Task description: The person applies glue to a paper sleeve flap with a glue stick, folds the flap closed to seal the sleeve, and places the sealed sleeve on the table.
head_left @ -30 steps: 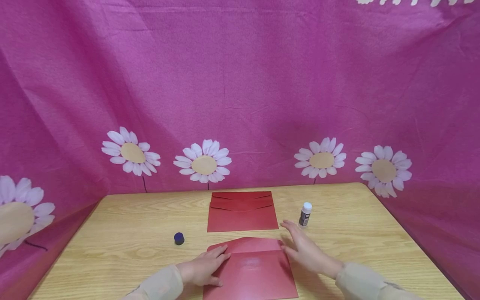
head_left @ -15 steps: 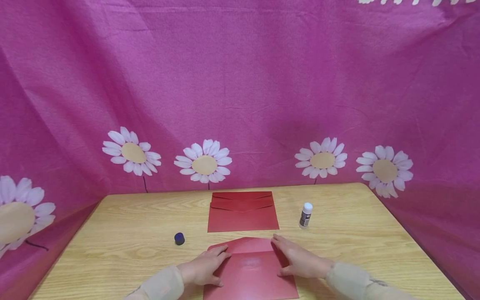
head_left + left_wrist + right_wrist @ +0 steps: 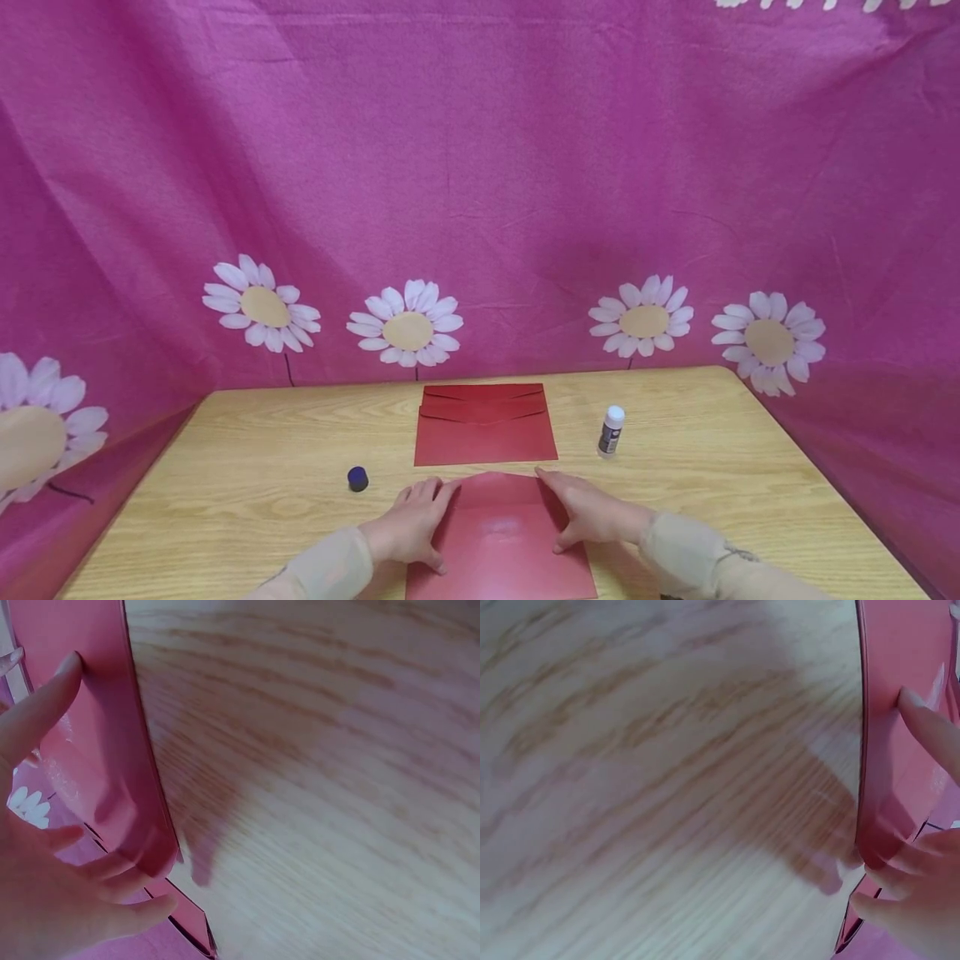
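Note:
A red paper envelope [image 3: 498, 537] lies at the near middle of the table, its flap [image 3: 495, 490] pointing away from me. My left hand [image 3: 411, 523] rests at its left side, thumb touching the face and fingers at the flap's corner. My right hand [image 3: 595, 510] mirrors it on the right edge, thumb on the face and fingertips beside the flap. In the left wrist view, the thumb [image 3: 64, 682] presses lightly on the red paper [image 3: 94, 645]. The right wrist view has the other thumb [image 3: 922, 720] on the envelope near its edge.
Farther back lie two overlapping red envelopes [image 3: 486, 440] with their flaps folded down. A glue stick [image 3: 611, 432] with a white end stands to the right. A small dark blue cap [image 3: 357, 478] sits left. Behind the wooden table [image 3: 262, 450] hangs a flowered pink cloth [image 3: 480, 183].
My right hand has come left onto the envelope's right side, its thumb now on the face. The left hand's fingers have shifted slightly at the flap corner. The other things stay put.

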